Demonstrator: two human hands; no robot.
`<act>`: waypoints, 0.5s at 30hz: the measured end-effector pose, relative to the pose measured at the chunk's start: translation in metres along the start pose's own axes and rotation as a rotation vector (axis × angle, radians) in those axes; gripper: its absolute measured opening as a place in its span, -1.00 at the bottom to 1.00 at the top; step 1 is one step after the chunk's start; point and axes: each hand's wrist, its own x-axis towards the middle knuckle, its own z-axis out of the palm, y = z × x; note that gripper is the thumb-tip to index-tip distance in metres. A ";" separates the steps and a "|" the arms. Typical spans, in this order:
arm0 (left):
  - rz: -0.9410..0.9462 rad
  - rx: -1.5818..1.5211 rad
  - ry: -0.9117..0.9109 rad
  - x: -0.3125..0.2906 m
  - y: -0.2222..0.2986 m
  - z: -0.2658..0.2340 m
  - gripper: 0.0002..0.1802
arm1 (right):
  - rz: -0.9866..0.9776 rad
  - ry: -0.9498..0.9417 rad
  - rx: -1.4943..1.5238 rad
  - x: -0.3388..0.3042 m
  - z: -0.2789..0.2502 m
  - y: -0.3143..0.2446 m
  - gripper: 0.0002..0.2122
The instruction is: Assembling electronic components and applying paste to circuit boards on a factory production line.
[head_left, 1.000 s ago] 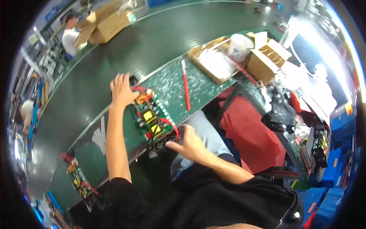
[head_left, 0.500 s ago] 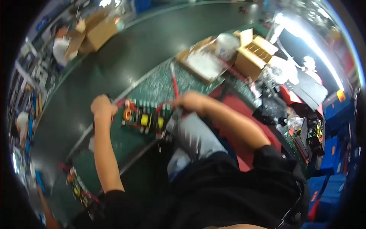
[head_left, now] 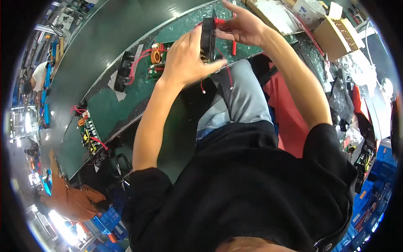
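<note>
My left hand [head_left: 184, 59] grips a black panel [head_left: 207, 40] held on edge above the bench, its thumb stretched out along the lower side. A red knob-like part [head_left: 219, 21] sticks out from the panel's right face. My right hand [head_left: 247, 29] is beside that part, fingers apart, with the lower fingertips close to the panel; whether they touch it I cannot tell. Partly behind my left hand lies a green circuit board [head_left: 153, 74] with a copper coil [head_left: 156, 56] and red wires. A red rod-shaped tool [head_left: 234, 47] lies right of the panel.
Left on the green bench [head_left: 111, 111] are a black part [head_left: 124, 71] with red wires and another circuit board [head_left: 89, 130]. An open carton [head_left: 336, 38], a white bucket [head_left: 308, 10] and plastic wrapping [head_left: 361, 67] stand right. A person [head_left: 75, 199] works at lower left.
My view has shifted. My hands, earlier apart at either end of the circuit board, are now close together at the raised black panel. My left hand now grips it.
</note>
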 end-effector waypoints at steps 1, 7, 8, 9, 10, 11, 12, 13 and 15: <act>-0.025 -0.012 0.022 0.003 -0.003 0.004 -0.19 | -0.036 -0.051 0.073 -0.011 -0.005 0.011 -0.36; -0.077 -0.094 -0.109 0.050 -0.014 0.005 -0.42 | -0.625 0.599 -0.989 -0.071 0.005 0.135 -0.69; -0.120 -0.122 -0.193 0.060 -0.006 0.000 -0.43 | -0.689 0.701 -1.049 -0.078 0.010 0.150 -0.69; -0.158 -0.153 -0.275 0.071 0.006 -0.006 -0.43 | -0.751 0.809 -1.112 -0.084 0.013 0.159 -0.69; -0.152 -0.130 -0.253 0.078 0.009 0.000 -0.37 | -0.738 0.816 -1.104 -0.083 0.013 0.163 -0.69; -0.134 -0.097 -0.246 0.082 0.008 0.005 -0.36 | -0.520 0.637 -0.885 -0.083 0.014 0.169 -0.70; -0.111 -0.071 -0.241 0.087 0.006 0.012 -0.35 | -0.306 0.468 -0.660 -0.086 0.016 0.176 -0.70; -0.110 -0.077 -0.234 0.090 0.004 0.016 -0.33 | -0.365 0.430 -0.717 -0.086 0.021 0.185 -0.69; -0.139 -0.102 -0.248 0.093 0.000 0.009 -0.32 | -0.369 0.359 -0.779 -0.081 0.037 0.186 -0.69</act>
